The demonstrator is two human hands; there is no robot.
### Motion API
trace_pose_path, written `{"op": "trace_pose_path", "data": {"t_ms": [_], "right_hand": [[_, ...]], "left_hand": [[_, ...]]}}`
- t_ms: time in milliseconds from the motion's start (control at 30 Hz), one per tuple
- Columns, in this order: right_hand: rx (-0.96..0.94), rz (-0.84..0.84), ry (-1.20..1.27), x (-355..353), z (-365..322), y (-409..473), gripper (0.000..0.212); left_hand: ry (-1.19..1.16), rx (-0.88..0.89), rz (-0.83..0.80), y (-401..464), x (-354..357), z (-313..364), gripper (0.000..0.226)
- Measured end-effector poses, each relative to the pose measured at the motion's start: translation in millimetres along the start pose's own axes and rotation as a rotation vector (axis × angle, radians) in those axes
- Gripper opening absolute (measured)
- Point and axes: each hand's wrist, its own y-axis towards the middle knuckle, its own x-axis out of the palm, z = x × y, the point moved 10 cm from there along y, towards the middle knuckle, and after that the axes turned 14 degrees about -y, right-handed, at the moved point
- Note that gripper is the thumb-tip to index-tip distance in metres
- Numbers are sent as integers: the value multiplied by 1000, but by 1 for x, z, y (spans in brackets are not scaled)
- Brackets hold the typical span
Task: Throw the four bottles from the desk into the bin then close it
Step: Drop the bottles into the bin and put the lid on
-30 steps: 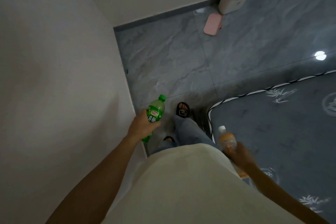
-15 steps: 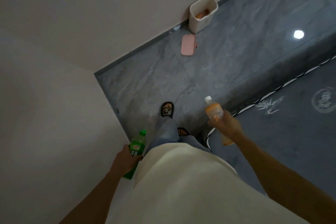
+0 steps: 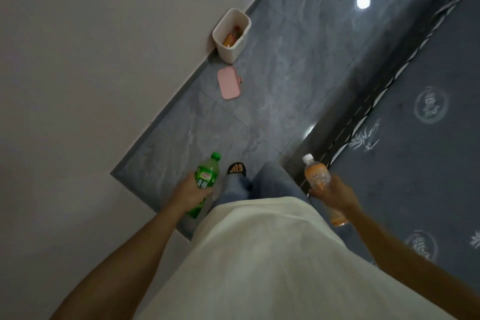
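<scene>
— What's the room like?
— Grey marbled tile floor [image 3: 272,101], pale wall left, dark patterned mat [image 3: 420,163] right. Far off, an open white plastic bin [image 3: 232,36] against the wall, pink lid [image 3: 229,82] lying just beside it.
— And the hands?
— Left hand [image 3: 188,193] grips a green plastic bottle [image 3: 205,182]; right hand [image 3: 335,192] grips an orange-drink bottle [image 3: 318,176]. Labels unreadable.

pretty comfy outfit here

Loose cream-white shirt [image 3: 262,262], faded blue wide-leg jeans [image 3: 275,184], black open-toe sandal [image 3: 237,169] on the one foot showing. Both forearms bare, no sleeves reaching them.
</scene>
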Motion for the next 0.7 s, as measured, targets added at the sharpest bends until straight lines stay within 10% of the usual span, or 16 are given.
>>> {"op": "trace_pose_path", "data": {"t_ms": [367,467,700], "right_hand": [[273,-144,156,-42,65,51,79],[262,-152,189,-89,56,90,56],[84,-73,4,-218,-24,195,74]], "left_hand": [[118,143,-74,117,24,229,60],[128,107,-51,137,29,259,59],[63,-28,-14,159,20,274,63]]}}
